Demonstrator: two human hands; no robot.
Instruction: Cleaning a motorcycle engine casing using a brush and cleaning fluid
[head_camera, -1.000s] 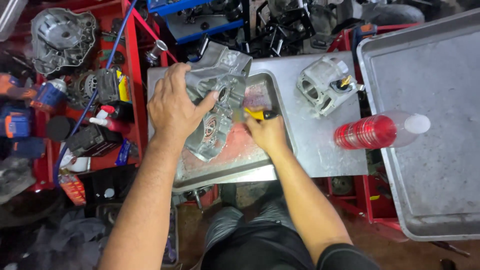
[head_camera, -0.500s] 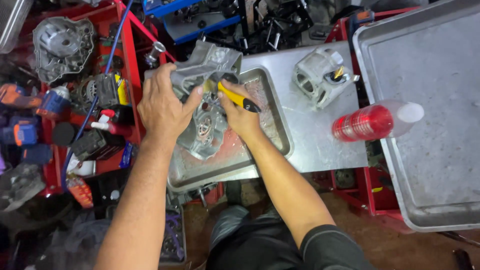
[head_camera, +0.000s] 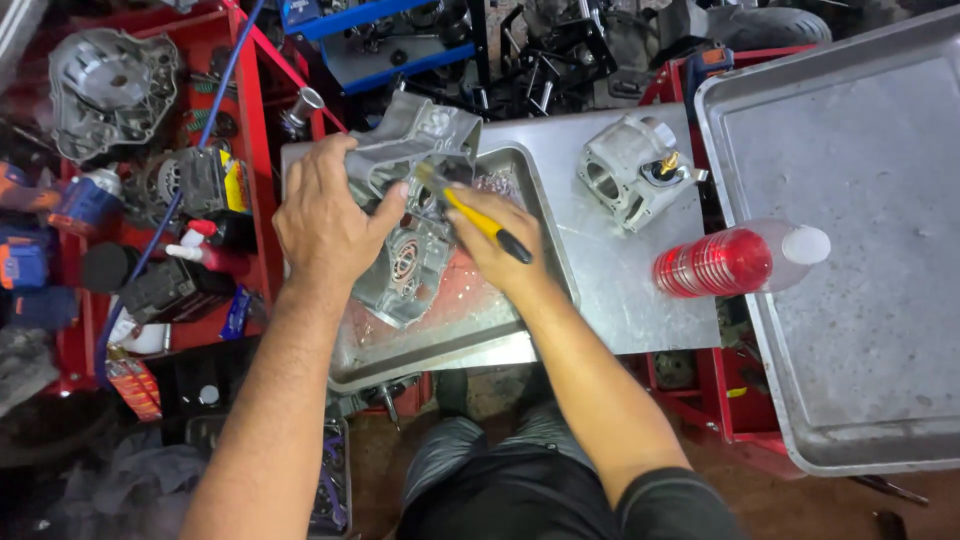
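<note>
In the metal tray (head_camera: 545, 285) on the worktop (head_camera: 620, 300), we see a grey engine case (head_camera: 410, 215). Our left hand (head_camera: 325, 225) wraps around its top edge, fingers curled tight, and tips it up so it leans. Our right hand (head_camera: 500, 245) is closed around a yellow and black tool (head_camera: 480, 222). The tool's tip pokes into the case near the top. We think we are picking or scraping at something inside the case. The next bit needs a steady hold on the case and small, careful pushes with the tip, so it does not slip.

The case runs long from the far right down to the near left, with its open side facing us. The tool slants from near right up to far left.

A grey cylinder part (head_camera: 630, 180) sits just beside the tray, and a red bottle (head_camera: 735, 262) lies further right
</note>
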